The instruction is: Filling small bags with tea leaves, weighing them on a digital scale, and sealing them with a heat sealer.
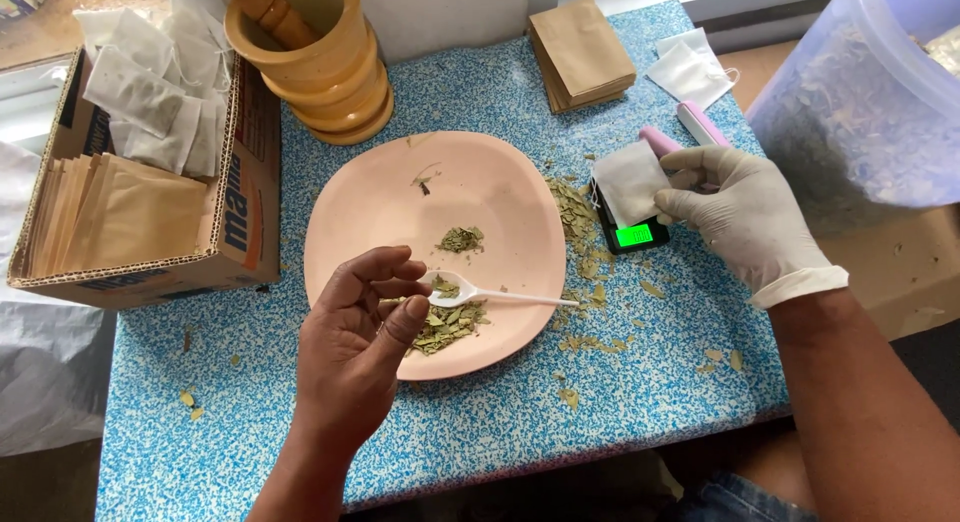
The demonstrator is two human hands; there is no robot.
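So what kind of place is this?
Probably a small home workshop for packing herbal tea by hand. Dried leaves lie on a pink plate, a little scale weighs them, and a cardboard box holds empty tea bags.

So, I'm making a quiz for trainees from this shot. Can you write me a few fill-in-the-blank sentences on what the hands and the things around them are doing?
1. The bare left hand holds a white plastic ____ over the pink plate.
2. The right hand wears a white ____.
3. The right hand holds a small white bag over the ____, whose display glows green.
4. Dried ____ lie on the plate.

Missing words: spoon; glove; scale; leaves
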